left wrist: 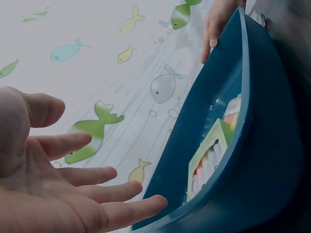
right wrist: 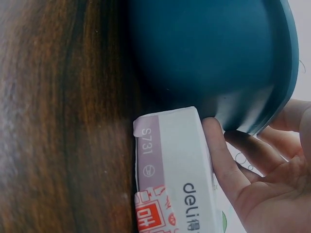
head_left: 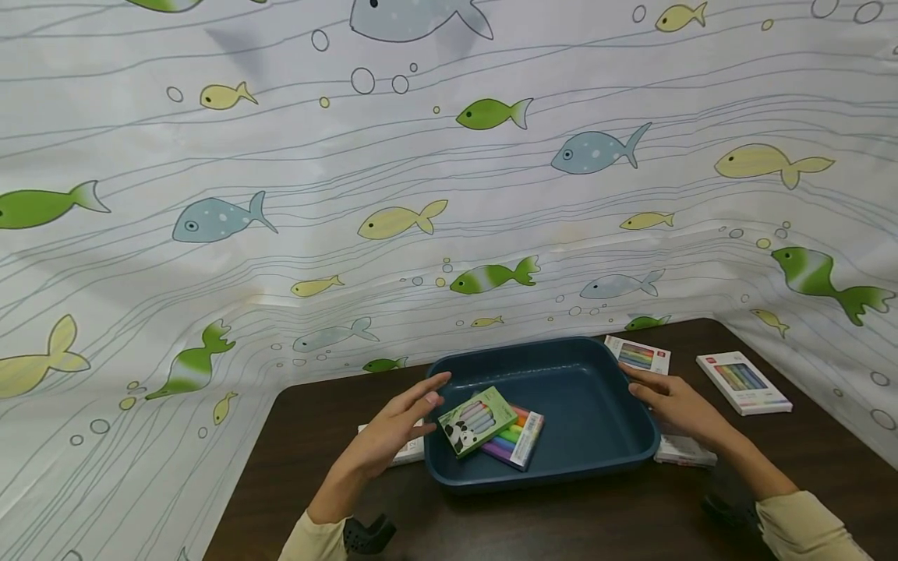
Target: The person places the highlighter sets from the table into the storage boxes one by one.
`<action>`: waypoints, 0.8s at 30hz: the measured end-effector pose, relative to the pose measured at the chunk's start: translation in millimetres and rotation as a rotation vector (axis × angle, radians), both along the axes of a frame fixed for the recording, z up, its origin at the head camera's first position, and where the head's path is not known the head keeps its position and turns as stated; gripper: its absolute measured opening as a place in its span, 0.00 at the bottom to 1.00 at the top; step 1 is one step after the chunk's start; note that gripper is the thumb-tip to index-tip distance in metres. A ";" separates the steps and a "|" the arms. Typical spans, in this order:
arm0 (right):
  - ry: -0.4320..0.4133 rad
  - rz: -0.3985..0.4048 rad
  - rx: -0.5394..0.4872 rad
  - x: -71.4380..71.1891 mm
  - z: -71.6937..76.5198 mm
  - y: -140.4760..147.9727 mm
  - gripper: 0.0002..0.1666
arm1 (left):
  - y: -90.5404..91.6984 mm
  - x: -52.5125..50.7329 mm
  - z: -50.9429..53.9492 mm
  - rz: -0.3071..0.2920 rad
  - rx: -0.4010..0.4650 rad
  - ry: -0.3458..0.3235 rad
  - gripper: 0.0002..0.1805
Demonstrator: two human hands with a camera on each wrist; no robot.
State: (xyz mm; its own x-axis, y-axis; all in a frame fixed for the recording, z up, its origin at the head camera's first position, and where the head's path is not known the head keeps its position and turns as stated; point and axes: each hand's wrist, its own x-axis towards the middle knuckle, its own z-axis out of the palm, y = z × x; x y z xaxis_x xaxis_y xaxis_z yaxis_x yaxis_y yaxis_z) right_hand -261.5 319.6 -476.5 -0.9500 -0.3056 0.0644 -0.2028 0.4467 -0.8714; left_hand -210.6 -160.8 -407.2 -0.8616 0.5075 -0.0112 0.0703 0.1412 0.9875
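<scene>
A dark blue tray (head_left: 561, 421) stands on the table. Inside it, at the left, a green panda box (head_left: 477, 421) with pastel crayon-like sticks overlaps a rainbow-coloured pack (head_left: 515, 440). My left hand (head_left: 389, 425) is beside the tray's left rim, fingers spread and thumb raised; nothing is in its palm in the left wrist view. At the opposite end my right hand (head_left: 677, 397) holds the tray's rim, thumb over the edge and fingers along the outer wall. In the right wrist view its lowest finger touches a white deli box (right wrist: 180, 165).
A white box (head_left: 638, 354) with coloured sticks lies behind the tray's right corner, and another (head_left: 744, 382) farther right. Part of a white box (head_left: 408, 452) shows under my left hand. Fish-patterned sheeting (head_left: 393, 296) rises behind the dark wooden table (head_left: 309, 421).
</scene>
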 end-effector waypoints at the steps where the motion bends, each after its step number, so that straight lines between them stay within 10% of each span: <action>1: 0.006 -0.001 0.002 -0.4 -0.6 -0.2 0.36 | -0.6 -0.3 0.5 0.004 0.001 -0.002 0.32; 24: -0.009 0.010 -0.030 -3.8 -1.5 1.1 0.35 | -36.6 1.4 5.7 0.105 0.030 -0.060 0.29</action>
